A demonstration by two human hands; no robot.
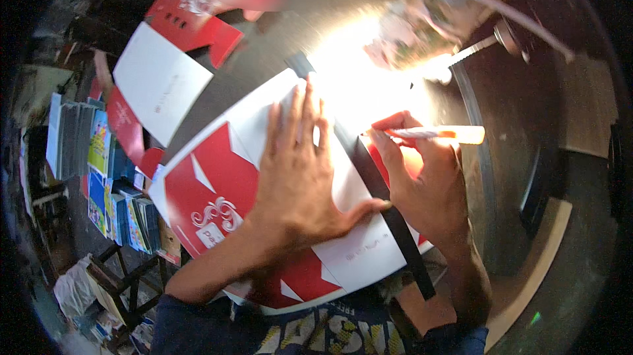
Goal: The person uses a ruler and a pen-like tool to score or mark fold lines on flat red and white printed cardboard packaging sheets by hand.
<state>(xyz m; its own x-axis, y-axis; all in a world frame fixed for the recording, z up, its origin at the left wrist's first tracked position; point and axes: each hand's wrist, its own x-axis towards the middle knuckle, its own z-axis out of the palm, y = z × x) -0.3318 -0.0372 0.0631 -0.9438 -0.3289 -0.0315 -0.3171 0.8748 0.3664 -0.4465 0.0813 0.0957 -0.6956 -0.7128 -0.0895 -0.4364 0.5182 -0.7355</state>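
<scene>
Off at 9 o'clock I see stacks of colourful booklets (69,137) standing with their edges outward. Below them, toward 8 o'clock, are a crumpled whitish bag (74,287) and a wooden frame (105,292). At 10 o'clock lies a white card (161,85), and past it, at 11, a red cut-out sheet (175,15), its far part smeared by a blur.

The red-and-white sheet (221,174) fills the middle, tilted, running from 9 o'clock round to 5. The left hand (297,183) lies flat across it, fingers spread and gripping nothing, thumb stretched to a black strip (403,243); hand and forearm cover much of the print. That strip slants along the sheet's right side, down to 5 o'clock.

A white glare (359,68) washes out the surface between 12 and 1. At 3 o'clock the right hand (428,190) pinches a slim tool (438,133) with an orange end, its tip just beside the strip. Farther right, a pale wooden strip (542,266) curves at 4 o'clock.
</scene>
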